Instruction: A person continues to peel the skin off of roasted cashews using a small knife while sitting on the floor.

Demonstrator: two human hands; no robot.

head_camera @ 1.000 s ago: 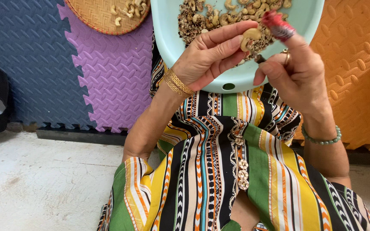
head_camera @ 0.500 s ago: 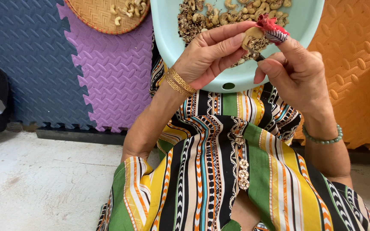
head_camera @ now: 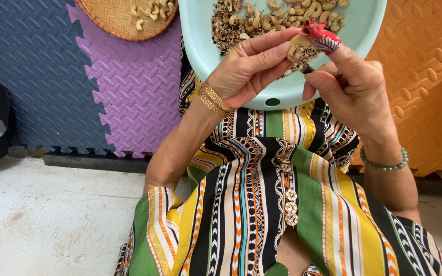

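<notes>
Cashew nut (head_camera: pixel 297 43) sits pinched in the fingertips of the left hand (head_camera: pixel 249 69), held over the near rim of the pale green tray (head_camera: pixel 200 41). Right hand (head_camera: pixel 351 87) is closed around a small dark-tipped tool (head_camera: pixel 305 66), tip touching the nut; its forefinger wears a red cloth wrap (head_camera: pixel 322 35). Unshelled nuts and husk bits (head_camera: pixel 262 20) lie on the tray. A woven basket (head_camera: pixel 124 20) rests beyond its left edge.

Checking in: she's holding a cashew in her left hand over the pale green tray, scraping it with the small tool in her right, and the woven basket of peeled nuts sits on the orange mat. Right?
Not quite. The woven basket sits on the purple mat, not the orange one, as the head view shows. The rest holds: the left hand holds the cashew over the pale green tray, and the right hand works the small tool on it.
</notes>
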